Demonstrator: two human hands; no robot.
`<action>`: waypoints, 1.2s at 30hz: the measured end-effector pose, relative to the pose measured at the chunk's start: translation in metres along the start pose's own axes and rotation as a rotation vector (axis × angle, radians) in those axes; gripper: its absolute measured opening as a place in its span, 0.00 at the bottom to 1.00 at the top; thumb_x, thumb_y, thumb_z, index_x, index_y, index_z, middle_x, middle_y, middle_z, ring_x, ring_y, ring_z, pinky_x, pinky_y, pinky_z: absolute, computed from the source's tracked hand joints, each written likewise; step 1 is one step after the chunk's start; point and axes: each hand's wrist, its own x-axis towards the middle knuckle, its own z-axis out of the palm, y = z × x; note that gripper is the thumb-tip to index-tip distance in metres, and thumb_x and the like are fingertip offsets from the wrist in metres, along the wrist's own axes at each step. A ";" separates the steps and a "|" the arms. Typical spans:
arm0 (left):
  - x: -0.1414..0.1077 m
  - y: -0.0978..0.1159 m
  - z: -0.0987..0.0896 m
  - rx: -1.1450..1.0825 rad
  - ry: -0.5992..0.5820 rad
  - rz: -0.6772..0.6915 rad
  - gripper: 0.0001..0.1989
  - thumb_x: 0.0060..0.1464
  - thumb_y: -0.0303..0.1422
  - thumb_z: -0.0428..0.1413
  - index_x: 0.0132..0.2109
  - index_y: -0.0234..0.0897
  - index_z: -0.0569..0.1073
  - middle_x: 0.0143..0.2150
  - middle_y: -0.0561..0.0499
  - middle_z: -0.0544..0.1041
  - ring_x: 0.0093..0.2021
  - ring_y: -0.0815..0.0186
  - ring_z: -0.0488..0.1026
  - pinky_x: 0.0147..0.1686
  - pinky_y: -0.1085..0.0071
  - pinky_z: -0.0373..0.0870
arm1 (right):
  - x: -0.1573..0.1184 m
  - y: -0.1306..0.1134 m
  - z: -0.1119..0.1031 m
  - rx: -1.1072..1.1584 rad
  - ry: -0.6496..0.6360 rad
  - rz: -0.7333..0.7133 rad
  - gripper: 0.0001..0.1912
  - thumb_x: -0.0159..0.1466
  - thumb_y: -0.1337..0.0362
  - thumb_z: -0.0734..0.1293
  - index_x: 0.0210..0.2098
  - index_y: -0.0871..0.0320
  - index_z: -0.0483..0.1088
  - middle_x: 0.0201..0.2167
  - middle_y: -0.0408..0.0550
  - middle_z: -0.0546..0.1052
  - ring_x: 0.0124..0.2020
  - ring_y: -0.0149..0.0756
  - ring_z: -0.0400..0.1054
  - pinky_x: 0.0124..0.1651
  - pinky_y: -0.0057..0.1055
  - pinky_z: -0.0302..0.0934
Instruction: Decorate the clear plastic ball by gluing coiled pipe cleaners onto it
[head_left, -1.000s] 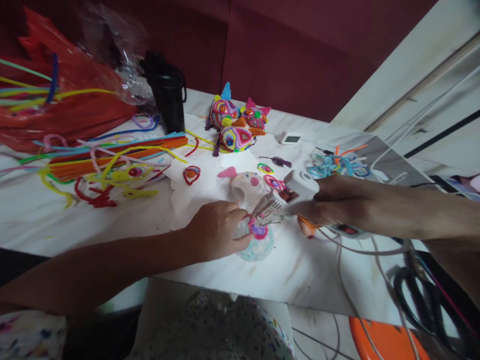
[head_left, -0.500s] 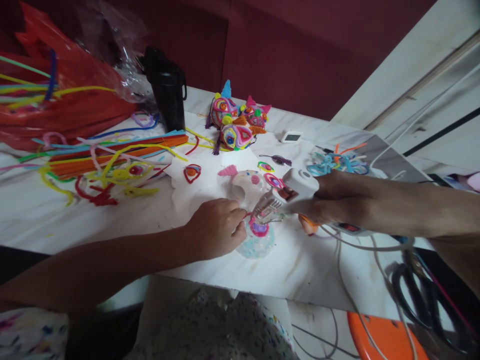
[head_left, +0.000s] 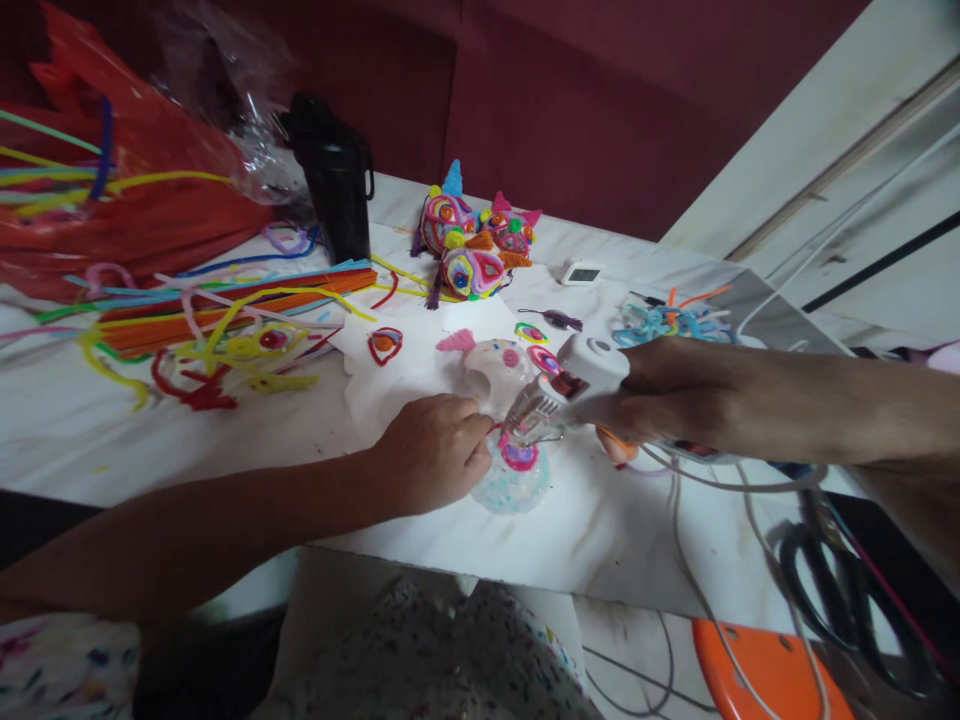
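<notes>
Compared with a second ago, the left hand point(head_left: 442, 455) has tucked its thumb back off the clear ball point(head_left: 510, 492). Its fingers curl near a red strip point(head_left: 495, 428); I cannot tell whether they pinch it. My right hand point(head_left: 664, 395) grips a glue gun point(head_left: 600, 370). Below its nozzle, just right of the left fingers, sits the ball with its pink-purple patch point(head_left: 520, 458). I'd steady the nozzle, squeeze sparingly and keep those fingertips clear of likely heat.
</notes>
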 end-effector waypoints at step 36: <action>-0.001 -0.001 0.003 0.046 0.063 0.032 0.14 0.62 0.22 0.55 0.40 0.37 0.86 0.33 0.50 0.85 0.34 0.60 0.84 0.35 0.66 0.77 | -0.016 0.021 0.029 0.025 0.266 -0.341 0.35 0.77 0.33 0.61 0.23 0.49 0.72 0.17 0.42 0.71 0.16 0.32 0.64 0.17 0.35 0.51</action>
